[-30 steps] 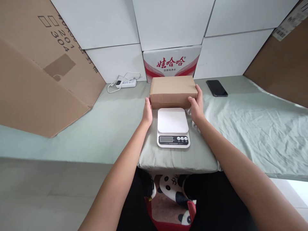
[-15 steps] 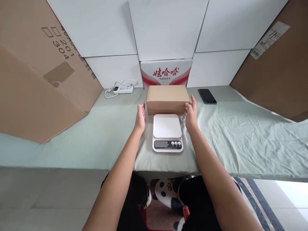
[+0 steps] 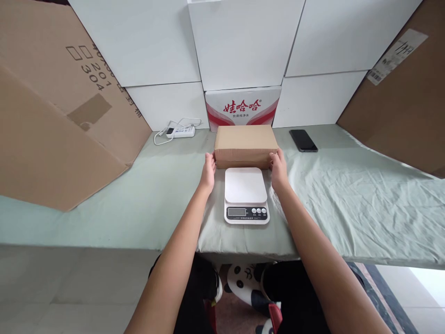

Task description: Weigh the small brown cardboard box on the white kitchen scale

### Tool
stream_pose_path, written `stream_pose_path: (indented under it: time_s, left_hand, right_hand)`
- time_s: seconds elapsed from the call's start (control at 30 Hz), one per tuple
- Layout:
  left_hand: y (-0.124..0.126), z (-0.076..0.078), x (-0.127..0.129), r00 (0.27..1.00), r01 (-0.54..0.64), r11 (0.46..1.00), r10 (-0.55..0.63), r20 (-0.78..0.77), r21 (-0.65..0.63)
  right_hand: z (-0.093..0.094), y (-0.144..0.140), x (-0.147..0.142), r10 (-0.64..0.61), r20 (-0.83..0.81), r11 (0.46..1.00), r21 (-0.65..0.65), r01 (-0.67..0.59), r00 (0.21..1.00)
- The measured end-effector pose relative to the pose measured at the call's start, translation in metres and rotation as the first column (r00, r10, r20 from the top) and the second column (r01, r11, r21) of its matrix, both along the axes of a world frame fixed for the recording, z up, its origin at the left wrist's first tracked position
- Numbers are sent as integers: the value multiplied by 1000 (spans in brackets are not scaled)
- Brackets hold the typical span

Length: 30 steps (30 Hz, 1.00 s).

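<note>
Both hands, left hand [image 3: 208, 170] and right hand [image 3: 278, 168], sit open against the cardboard box [image 3: 245, 145] ends; probably light, stiff, grab the short sides.

bare forearms [image 3: 181, 260], black trousers [image 3: 299, 297]

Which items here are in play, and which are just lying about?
In play: cardboard box, touched at its ends by left hand and right hand; kitchen scale in front of it.
Lying about: phone, power strip, water carton.
</note>
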State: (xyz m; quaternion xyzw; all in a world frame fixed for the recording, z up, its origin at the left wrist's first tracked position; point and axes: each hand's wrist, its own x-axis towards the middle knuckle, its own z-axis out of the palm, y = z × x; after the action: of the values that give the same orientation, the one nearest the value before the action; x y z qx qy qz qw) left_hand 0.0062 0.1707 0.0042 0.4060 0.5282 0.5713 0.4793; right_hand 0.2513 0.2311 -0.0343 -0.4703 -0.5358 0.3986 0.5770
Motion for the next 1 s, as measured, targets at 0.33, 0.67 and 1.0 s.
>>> stream_pose_path:
  time_s: [0.33,0.67,1.0]
  left_hand:
    - [3,3,0,999,32,999,-32,6,8]
    - [-2,10,3,1000,26,995,-27,14,97]
    - [-67,16,4,994,-87,963,102,-47,256]
  right_hand:
    - [22,-10,-4,-9,-126,993,-122,-6,992]
    - [35,-13,-7,18,-106,999,-34,-22,994]
    - [50,-87,0,28,101,974,220,-50,994]
